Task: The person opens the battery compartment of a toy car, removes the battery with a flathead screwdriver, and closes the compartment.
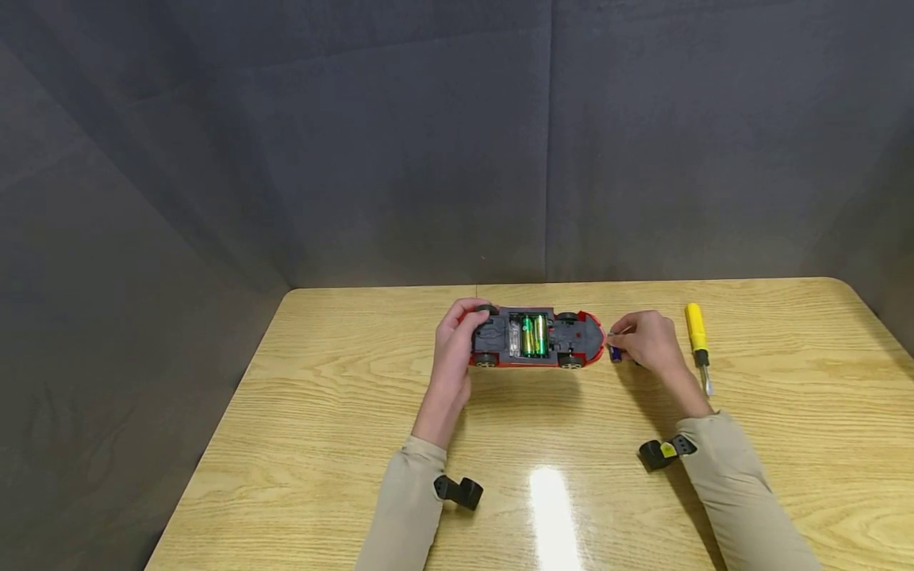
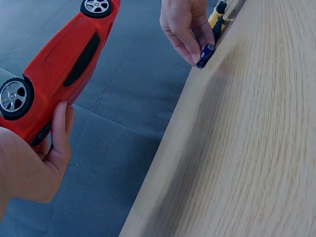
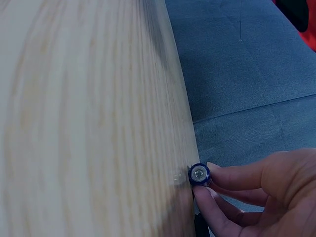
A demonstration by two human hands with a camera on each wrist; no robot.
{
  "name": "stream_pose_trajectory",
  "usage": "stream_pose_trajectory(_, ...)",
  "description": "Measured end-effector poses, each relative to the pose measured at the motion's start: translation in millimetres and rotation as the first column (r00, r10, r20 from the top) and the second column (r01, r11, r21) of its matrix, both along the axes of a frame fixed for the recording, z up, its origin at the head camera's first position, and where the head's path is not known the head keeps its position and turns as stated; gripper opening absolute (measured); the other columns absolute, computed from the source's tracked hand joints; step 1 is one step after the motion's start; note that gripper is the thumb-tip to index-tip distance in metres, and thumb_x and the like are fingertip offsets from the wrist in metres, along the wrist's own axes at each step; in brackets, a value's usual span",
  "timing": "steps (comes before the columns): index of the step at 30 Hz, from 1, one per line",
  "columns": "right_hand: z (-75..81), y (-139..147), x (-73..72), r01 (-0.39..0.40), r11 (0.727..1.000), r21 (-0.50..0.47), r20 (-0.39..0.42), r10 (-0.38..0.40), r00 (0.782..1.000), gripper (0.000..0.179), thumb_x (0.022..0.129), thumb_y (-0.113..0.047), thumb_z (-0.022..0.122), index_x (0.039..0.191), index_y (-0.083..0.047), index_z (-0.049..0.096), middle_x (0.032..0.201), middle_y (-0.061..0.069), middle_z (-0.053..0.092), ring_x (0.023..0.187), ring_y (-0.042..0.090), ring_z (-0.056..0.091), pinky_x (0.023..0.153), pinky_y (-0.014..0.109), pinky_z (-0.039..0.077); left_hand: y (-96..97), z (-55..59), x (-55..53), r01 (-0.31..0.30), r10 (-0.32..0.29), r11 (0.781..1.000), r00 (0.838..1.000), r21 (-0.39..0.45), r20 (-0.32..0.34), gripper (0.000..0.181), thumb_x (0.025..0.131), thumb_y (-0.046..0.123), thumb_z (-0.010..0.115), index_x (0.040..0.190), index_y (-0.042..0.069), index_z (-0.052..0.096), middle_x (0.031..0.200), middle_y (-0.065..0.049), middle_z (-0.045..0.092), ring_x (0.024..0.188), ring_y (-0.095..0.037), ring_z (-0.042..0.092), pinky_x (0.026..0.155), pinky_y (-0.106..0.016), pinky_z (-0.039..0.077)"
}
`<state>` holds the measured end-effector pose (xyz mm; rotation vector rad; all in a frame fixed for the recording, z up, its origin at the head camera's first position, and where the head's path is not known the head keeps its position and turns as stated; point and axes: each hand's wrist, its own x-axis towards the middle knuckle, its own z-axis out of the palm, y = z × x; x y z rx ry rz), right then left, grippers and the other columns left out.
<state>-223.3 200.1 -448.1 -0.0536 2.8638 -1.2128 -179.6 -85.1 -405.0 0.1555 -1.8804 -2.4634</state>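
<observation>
My left hand [image 1: 450,353] grips the rear end of a red toy car [image 1: 493,341], held above the table with its dark underside facing the head camera. In its uncovered battery compartment two green-and-gold batteries [image 1: 534,336] lie side by side. The left wrist view shows the car's red body [image 2: 59,59] and wheels, with fingers around its side. Just beyond the car's nose, my right hand [image 1: 648,341] pinches a blue battery [image 3: 199,174] between thumb and fingers, low at the tabletop. Whether the battery touches the wood I cannot tell.
A screwdriver [image 1: 696,329] with a yellow handle lies to the right of my right hand. Partly hidden beside that hand is a small dark object [image 3: 201,226]. The wooden table [image 1: 321,428] ends at a dark cloth backdrop [image 1: 414,159].
</observation>
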Motion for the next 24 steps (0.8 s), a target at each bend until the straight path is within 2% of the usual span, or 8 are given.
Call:
stream_pose_trajectory(11, 1.5, 2.8, -2.4, -0.010, 1.000, -0.004, 0.019, 0.010, 1.000, 0.019, 0.095, -0.006, 0.072, 0.101, 0.012, 0.071, 0.078, 0.017, 0.072, 0.056, 0.015, 0.066, 0.049, 0.026, 0.049, 0.3, 0.0, 0.1, 0.006, -0.005, 1.000, 1.000, 0.006, -0.014, 0.016, 0.096, 0.014, 0.061, 0.109, 0.010, 0.070, 0.111, -0.005, 0.066, 0.095, -0.020, 0.058, 0.076, -0.031, 0.051)
stream_pose_trajectory(18, 8.6, 4.6, 2.6, 0.016, 0.999, -0.038, -0.077, -0.019, 0.997, 0.026, 0.102, -0.013, 0.062, 0.100, 0.011, 0.070, 0.071, 0.016, 0.067, 0.058, 0.021, 0.064, 0.053, 0.026, 0.047, 0.0, 0.7, 1.4, 0.007, -0.007, 1.000, 1.000, 0.006, -0.017, 0.016, 0.097, 0.015, 0.060, 0.109, 0.010, 0.070, 0.112, -0.006, 0.065, 0.096, -0.021, 0.057, 0.075, -0.031, 0.050)
stream_pose_trajectory(21, 14.6, 4.7, 4.4, 0.023, 0.998, -0.051, -0.129, -0.030, 0.991, 0.028, 0.103, -0.015, 0.061, 0.098, 0.011, 0.071, 0.071, 0.016, 0.067, 0.057, 0.018, 0.060, 0.053, 0.027, 0.044, 0.1, 1.7, 2.1, 0.010, -0.009, 1.000, 1.000, 0.009, -0.019, 0.016, 0.097, 0.015, 0.060, 0.109, 0.011, 0.070, 0.113, -0.007, 0.065, 0.098, -0.021, 0.057, 0.076, -0.032, 0.051)
stream_pose_trajectory(24, 21.8, 3.6, 6.1, 0.035, 0.996, -0.086, -0.167, -0.049, 0.985, 0.028, 0.103, -0.015, 0.061, 0.097, 0.011, 0.071, 0.076, 0.018, 0.069, 0.059, 0.015, 0.060, 0.054, 0.022, 0.047, 0.2, 1.9, 2.1, 0.008, -0.008, 1.000, 1.000, 0.007, -0.021, 0.016, 0.096, 0.014, 0.060, 0.109, 0.011, 0.070, 0.113, -0.007, 0.066, 0.098, -0.022, 0.058, 0.076, -0.032, 0.051)
